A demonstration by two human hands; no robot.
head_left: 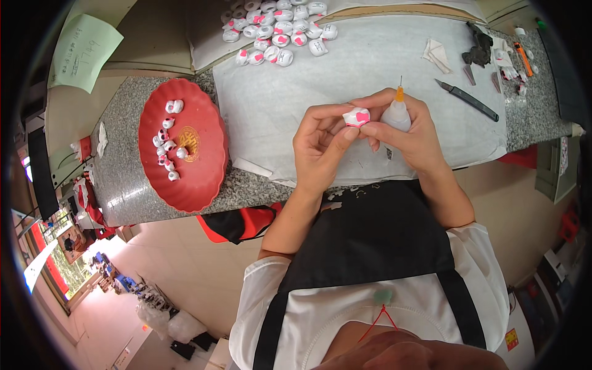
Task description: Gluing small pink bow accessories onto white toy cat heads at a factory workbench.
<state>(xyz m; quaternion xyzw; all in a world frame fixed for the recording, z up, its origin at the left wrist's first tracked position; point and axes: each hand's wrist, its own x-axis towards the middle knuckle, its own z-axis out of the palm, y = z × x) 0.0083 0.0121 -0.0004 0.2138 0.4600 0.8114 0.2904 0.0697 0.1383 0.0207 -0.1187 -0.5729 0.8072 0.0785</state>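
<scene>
Between the fingertips of both hands is a small white figurine head with a pink bow. My left hand pinches it from the left, thumb in front. My right hand steadies its right side with thumb and fingers. That same hand also holds a white squeeze bottle with an orange needle tip pointing up and away from me. Both hands are over the white paper sheet on the table.
A red scalloped plate at left holds several small white-and-pink pieces. Many similar heads are heaped at the far side. To the right lie a black craft knife, a folded cloth, a dark crumpled rag and an orange tool.
</scene>
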